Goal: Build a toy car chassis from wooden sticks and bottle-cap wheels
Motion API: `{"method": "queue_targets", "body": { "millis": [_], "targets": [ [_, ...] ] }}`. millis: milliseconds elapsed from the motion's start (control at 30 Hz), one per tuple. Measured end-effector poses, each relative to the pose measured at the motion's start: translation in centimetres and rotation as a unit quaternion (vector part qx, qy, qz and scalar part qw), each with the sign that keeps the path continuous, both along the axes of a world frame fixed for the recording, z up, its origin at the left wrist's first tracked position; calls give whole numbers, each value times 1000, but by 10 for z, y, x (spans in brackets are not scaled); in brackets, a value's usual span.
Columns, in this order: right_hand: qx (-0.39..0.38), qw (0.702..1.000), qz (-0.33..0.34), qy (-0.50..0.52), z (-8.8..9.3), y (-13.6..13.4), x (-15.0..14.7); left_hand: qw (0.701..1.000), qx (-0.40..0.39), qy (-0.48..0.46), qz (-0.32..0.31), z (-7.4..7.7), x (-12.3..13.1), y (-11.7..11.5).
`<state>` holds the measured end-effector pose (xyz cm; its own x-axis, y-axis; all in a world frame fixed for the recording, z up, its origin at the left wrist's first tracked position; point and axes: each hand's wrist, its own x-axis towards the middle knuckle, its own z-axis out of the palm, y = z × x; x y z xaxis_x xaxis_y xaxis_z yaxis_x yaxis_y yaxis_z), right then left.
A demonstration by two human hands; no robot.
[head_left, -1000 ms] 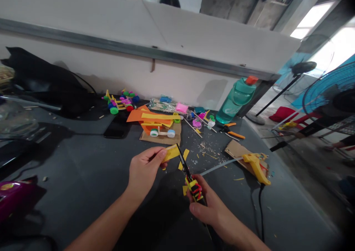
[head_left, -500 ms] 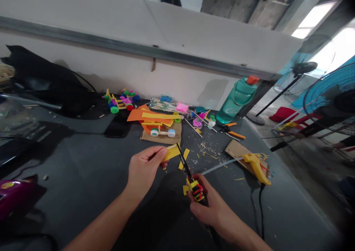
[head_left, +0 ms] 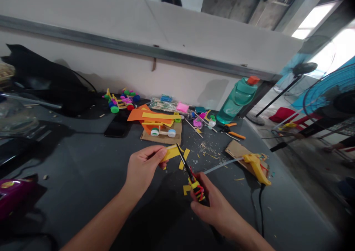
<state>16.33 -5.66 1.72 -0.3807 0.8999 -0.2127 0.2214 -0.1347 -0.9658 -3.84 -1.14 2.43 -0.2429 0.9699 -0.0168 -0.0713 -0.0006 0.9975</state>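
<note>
My left hand [head_left: 145, 165] pinches a small strip of yellow paper [head_left: 171, 153] between thumb and fingers. In my right hand [head_left: 208, 197] is a pair of scissors [head_left: 191, 175] with dark blades and yellow and red parts near the grip. The blades point up and away from me, and their tips meet the right end of the yellow strip. Cut yellow paper pieces [head_left: 184, 158] lie on the table just beyond the blades, and another yellow scrap [head_left: 186, 190] is beside my right hand. My right fingers partly hide the scissors' handles.
Behind my hands, a small wheeled model [head_left: 163, 132] and orange paper [head_left: 135, 114] rest on cardboard [head_left: 177, 137]. To the right are a yellow glue gun [head_left: 256, 167], orange-handled pliers [head_left: 235, 134] and a teal bottle [head_left: 235, 101]. A phone [head_left: 115, 128] lies left of the cardboard.
The scissors' blades have closed somewhat at the end of the yellow strip, and a sliver now shows right of the blades. Both hands stay nearly in place.
</note>
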Motion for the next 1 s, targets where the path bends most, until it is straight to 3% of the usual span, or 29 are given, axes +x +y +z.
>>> {"method": "queue_targets", "body": {
  "millis": [167, 300, 367, 467, 567, 733, 1000],
  "targets": [
    [24, 999, -10, -47, -2, 0, -2, 999, -13, -40, 4, -3, 0, 1],
    [-74, 993, -43, 87, -8, 0, -2, 997, -13, -77, -5, -5, 1, 2],
    [-169, 965, -50, 193, -11, 3, 1, 996, -14, -86, -9, -6, 1, 3],
    [-288, 898, -70, 325, -13, 15, 9, 996, -15, -90, -12, -7, 2, 4],
    [-321, 864, -96, 376, -11, 28, 18, 996, -13, -89, -11, -8, 3, 4],
    [-280, 878, -103, 373, -6, 30, 19, 998, -1, -66, -16, -11, 3, 4],
    [-213, 941, 6, 261, -22, 10, -5, 1000, 14, -8, 10, 1, -1, -1]
  ]
}}
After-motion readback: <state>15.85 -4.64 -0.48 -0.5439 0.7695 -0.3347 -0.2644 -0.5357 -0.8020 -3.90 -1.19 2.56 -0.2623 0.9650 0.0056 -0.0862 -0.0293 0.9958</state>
